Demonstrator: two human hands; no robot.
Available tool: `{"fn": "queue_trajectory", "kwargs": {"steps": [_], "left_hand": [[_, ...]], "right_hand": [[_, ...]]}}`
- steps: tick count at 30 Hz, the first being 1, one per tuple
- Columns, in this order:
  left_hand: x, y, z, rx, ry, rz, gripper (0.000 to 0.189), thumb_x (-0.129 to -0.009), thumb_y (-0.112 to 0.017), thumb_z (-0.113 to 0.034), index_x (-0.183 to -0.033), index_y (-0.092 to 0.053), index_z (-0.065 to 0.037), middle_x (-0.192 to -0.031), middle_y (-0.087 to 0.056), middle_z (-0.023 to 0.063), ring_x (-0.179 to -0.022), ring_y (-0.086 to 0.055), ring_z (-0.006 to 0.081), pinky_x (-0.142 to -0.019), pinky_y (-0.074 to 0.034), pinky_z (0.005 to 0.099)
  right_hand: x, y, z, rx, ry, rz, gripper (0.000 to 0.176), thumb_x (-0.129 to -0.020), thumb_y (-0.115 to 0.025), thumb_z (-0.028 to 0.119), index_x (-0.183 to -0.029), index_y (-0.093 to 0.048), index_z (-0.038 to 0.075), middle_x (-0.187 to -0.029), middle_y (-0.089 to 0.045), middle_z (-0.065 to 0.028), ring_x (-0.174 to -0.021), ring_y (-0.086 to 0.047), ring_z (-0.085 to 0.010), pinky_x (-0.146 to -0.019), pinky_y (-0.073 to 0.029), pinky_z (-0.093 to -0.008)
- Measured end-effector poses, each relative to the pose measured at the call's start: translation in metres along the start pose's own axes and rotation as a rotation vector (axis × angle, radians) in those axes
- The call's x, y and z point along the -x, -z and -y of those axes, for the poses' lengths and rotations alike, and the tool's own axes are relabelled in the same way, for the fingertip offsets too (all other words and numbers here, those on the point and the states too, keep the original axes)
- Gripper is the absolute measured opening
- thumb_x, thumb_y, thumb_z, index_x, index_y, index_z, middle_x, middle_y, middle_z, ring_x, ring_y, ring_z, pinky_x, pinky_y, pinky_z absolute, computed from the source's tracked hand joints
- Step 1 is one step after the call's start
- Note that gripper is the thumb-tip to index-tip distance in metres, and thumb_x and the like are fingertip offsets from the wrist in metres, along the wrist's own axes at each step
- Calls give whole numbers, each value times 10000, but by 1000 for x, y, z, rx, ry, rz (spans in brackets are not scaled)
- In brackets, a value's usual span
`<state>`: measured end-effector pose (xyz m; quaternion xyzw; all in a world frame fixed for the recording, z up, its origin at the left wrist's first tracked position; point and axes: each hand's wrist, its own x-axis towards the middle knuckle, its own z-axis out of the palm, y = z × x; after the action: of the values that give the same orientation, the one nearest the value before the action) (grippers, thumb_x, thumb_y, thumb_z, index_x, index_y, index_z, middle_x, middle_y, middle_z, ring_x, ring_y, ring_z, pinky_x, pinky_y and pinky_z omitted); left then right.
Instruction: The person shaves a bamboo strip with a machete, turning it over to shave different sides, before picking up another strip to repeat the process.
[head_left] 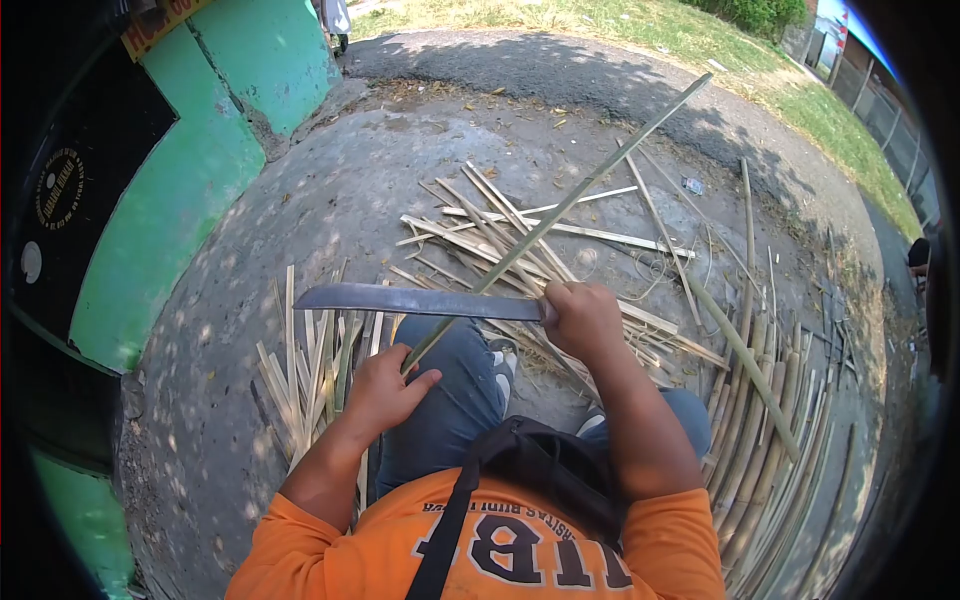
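Note:
My left hand (pixel 388 388) is closed round the near end of a long green bamboo strip (pixel 575 205), which slants up and away to the right. In my right hand (pixel 585 318) is the handle of a machete (pixel 420 302). Its broad blade points left and crosses the strip just beyond my left hand, seeming to touch it. Beneath and past the blade, a loose heap of pale split bamboo strips (pixel 490 235) lies on the ground. More cut strips (pixel 310 365) stand or lean by my left knee.
Long bamboo poles (pixel 755 410) lie side by side at my right. A green wall (pixel 160 250) rises on the left. Ahead runs an asphalt road (pixel 480 65) with grass beyond. A black bag (pixel 545 465) rests on my lap.

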<state>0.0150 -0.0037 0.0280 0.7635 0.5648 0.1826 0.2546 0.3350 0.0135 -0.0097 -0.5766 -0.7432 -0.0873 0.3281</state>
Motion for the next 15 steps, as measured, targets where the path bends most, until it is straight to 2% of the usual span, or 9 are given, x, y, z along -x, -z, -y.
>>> {"fn": "queue_trajectory", "kwargs": {"steps": [1, 4, 7, 10, 13, 15], "left_hand": [[1, 0, 0, 31, -2, -11, 450, -826, -839, -369, -899, -628, 22, -688, -608, 132, -614, -600, 249, -596, -477, 368], [4, 3, -5, 31, -9, -21, 444, -825, -839, -367, -888, -626, 17, -672, -595, 128, -591, -583, 251, -583, -466, 371], [2, 3, -6, 1, 4, -23, 420, -833, -826, -380, -875, -647, -2, -708, -653, 180, -645, -670, 344, -610, -510, 420], [3, -2, -2, 27, -33, -59, 433, -823, -838, -366, -879, -625, 8, -660, -582, 121, -593, -570, 237, -579, -457, 371], [3, -1, -7, 24, 3, -17, 431, -825, -836, -365, -875, -621, 5, -658, -580, 122, -599, -571, 235, -582, -455, 371], [4, 3, -7, 31, -12, -15, 430, -825, -835, -367, -873, -620, 3, -657, -580, 120, -601, -574, 234, -581, -454, 372]], "right_hand": [[0, -1, -8, -31, -51, -34, 118, -785, -680, 169, -766, -593, 91, -674, -643, -131, -625, -649, -384, -606, -517, -506], [-2, 6, -22, 15, -153, -33, 81, -809, -658, 141, -788, -605, 84, -710, -640, -155, -659, -637, -400, -628, -507, -524], [1, 5, -14, -34, -145, -36, 64, -795, -647, 130, -790, -602, 85, -713, -641, -151, -661, -638, -399, -631, -513, -526], [2, 5, 2, -70, -54, -52, 81, -792, -656, 139, -779, -596, 87, -690, -632, -137, -649, -641, -383, -617, -509, -515], [0, 1, 11, -58, 28, 4, 100, -795, -656, 140, -757, -587, 79, -665, -617, -128, -635, -640, -371, -605, -503, -508], [-2, 3, 5, -41, 7, -45, 102, -797, -655, 141, -755, -585, 80, -673, -625, -132, -639, -641, -377, -605, -502, -513]]}}
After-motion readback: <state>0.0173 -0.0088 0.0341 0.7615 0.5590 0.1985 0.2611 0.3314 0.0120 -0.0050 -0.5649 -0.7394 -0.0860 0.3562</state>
